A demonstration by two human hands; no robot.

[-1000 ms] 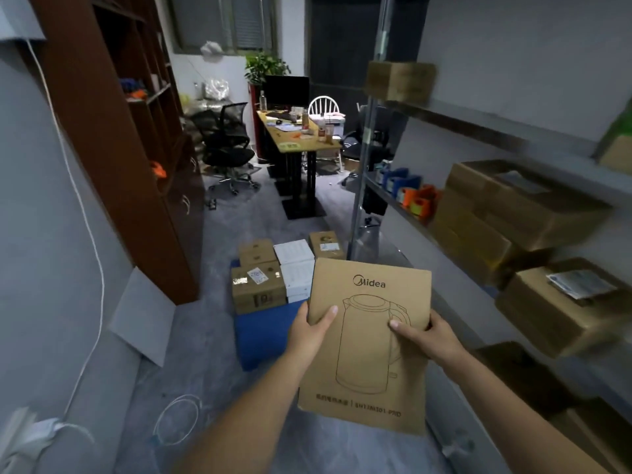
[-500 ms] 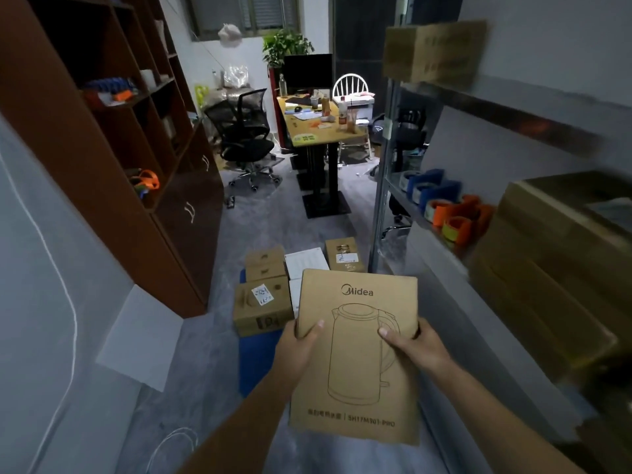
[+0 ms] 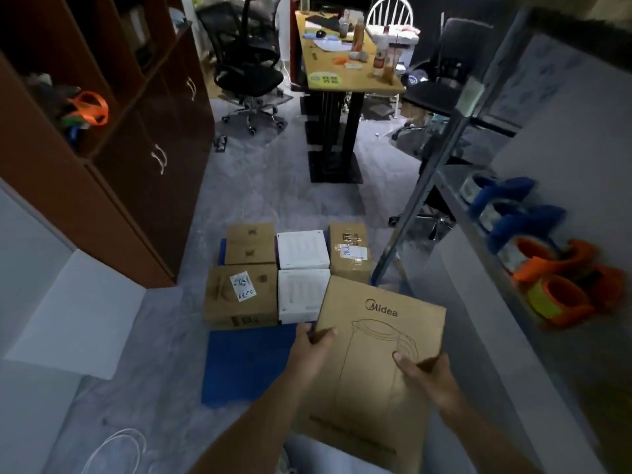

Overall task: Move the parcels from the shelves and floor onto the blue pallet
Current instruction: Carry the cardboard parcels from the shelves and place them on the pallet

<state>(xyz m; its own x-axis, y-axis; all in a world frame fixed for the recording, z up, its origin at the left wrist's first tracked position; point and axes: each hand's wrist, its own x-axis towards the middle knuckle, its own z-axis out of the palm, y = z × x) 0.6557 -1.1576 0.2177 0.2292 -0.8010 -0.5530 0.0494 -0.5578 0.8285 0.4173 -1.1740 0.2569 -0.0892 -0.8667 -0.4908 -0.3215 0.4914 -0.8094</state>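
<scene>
Bare forearms (image 3: 254, 419) lead to the bare left hand (image 3: 307, 350) and right hand (image 3: 429, 374).

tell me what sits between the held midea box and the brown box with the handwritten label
In the head view, a white box on the blue pallet sits between the Midea box and the labelled brown box.

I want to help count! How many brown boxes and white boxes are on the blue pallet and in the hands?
Brown on the blue pallet: 3 (back-left box, back-right box, front-left box)
White on the pallet: 2 (back white box, front white box)
Brown, held by left hand and right hand: 1 (Midea box)
Total: 6
</scene>
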